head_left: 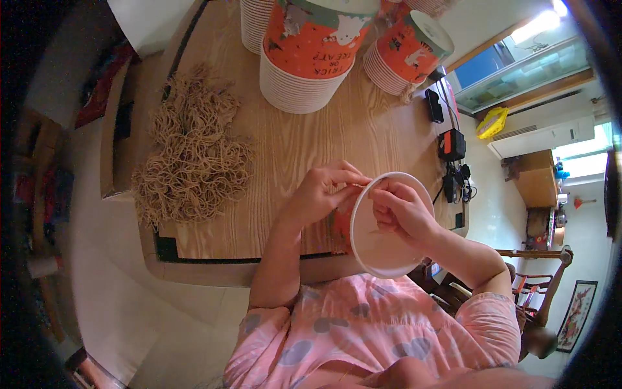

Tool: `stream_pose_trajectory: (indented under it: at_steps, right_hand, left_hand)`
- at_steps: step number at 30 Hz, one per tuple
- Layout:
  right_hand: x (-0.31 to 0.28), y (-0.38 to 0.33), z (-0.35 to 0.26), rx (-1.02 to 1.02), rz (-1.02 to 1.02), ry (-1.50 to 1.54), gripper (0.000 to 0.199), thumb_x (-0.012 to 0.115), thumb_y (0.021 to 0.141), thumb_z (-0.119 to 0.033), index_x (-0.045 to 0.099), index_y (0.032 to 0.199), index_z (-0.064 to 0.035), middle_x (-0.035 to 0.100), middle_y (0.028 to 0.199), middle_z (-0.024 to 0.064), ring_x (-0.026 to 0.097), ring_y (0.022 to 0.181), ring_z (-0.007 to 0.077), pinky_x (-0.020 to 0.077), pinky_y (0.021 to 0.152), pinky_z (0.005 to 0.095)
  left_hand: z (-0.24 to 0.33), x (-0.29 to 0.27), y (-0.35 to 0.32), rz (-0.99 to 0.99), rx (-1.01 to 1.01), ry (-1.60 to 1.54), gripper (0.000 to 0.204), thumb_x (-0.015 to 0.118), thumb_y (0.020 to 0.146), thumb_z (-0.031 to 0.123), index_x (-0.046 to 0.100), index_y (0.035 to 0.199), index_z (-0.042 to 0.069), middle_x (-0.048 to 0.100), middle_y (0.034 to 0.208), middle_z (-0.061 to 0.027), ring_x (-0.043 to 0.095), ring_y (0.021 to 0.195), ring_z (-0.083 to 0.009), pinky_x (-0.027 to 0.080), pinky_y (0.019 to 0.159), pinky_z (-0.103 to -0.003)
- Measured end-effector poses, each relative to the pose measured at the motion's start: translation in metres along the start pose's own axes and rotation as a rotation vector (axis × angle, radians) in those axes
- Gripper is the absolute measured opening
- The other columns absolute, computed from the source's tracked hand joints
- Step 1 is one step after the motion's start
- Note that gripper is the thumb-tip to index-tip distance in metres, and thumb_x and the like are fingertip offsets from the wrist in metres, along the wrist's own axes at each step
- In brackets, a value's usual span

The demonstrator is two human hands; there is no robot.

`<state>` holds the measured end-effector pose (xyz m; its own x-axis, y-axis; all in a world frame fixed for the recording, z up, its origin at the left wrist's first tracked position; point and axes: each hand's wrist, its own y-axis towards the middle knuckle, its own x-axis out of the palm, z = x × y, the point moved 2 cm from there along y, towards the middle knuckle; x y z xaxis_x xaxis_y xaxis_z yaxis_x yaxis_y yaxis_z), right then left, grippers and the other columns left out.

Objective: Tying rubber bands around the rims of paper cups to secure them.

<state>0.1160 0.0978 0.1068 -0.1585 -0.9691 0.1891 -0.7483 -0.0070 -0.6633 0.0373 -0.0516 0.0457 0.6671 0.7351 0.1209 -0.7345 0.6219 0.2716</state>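
Observation:
A round paper bucket (394, 256), white inside with an orange outer wall, is tipped in front of my chest, its mouth facing me. My left hand (324, 191) is closed at its far left rim, thumb and forefinger pinched against the edge from outside. Inside the mouth, my right hand (405, 211) has curled fingers, their tips by the same part of the wall. Whatever the right fingers pinch is too small or hidden to make out. A loose heap of brown twine pieces (194, 155) lies on the table to the left of my hands.
Tall stacks of orange-and-white paper buckets (311, 58) stand at the far side, with another stack (408, 52) to their right. A black power adapter (451, 144) with cables lies by the right edge of the wooden table (285, 142). A wooden chair (541, 292) is at right.

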Motion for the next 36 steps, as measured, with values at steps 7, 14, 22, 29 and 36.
stream_pose_trajectory:
  at_steps: [7,14,22,29,36]
  right_hand:
    - [-0.003,0.005,-0.003,-0.002,0.024,-0.079,0.015,0.056,0.090,-0.022,0.054,0.089,-0.0071,0.045,0.066,-0.0036,0.043,0.056,0.0061,0.0379,0.048,0.0220]
    - [-0.011,0.004,-0.007,0.027,0.008,-0.134,0.015,0.057,0.090,-0.022,0.054,0.090,-0.0069,0.048,0.067,-0.0021,0.045,0.057,0.0065,0.0405,0.049,0.0222]
    - [0.030,-0.042,-0.071,-0.433,-0.266,-0.654,0.017,0.054,0.089,-0.008,0.049,0.105,-0.0039,0.058,0.086,0.0062,0.059,0.077,0.0156,0.0501,0.065,0.0282]
    - [0.086,0.012,-0.056,-0.788,-0.644,-1.820,0.020,0.055,0.076,0.000,0.053,0.096,-0.0018,0.058,0.090,0.0147,0.058,0.088,0.0327,0.0460,0.070,0.0428]
    - [0.079,0.028,-0.092,-0.838,-0.577,-1.593,0.010,0.057,0.081,-0.009,0.056,0.088,-0.0022,0.058,0.080,0.0112,0.058,0.072,0.0273,0.0465,0.066,0.0344]
  left_hand:
    - [-0.003,0.002,0.000,0.048,0.039,0.107,0.019,0.062,0.076,-0.002,0.067,0.092,0.005,0.063,0.087,-0.0084,0.060,0.084,-0.0190,0.047,0.074,-0.028]
    - [-0.006,0.006,0.002,0.061,-0.049,0.099,0.007,0.063,0.080,0.004,0.064,0.086,0.004,0.062,0.081,-0.0034,0.058,0.078,-0.0137,0.046,0.072,-0.027]
    - [-0.023,0.005,-0.003,0.022,-0.330,-0.429,0.007,0.057,0.087,0.007,0.054,0.092,0.002,0.058,0.073,-0.0011,0.056,0.069,-0.0082,0.047,0.061,-0.023]
    - [-0.033,0.007,0.001,-0.042,-0.392,-0.927,0.015,0.056,0.085,0.007,0.052,0.099,0.007,0.059,0.087,-0.0017,0.059,0.077,-0.0095,0.048,0.067,-0.022]
    - [-0.086,0.024,0.001,-0.033,-0.518,-0.972,0.016,0.054,0.088,0.015,0.050,0.101,0.007,0.061,0.081,-0.0060,0.060,0.068,-0.0116,0.047,0.050,-0.021]
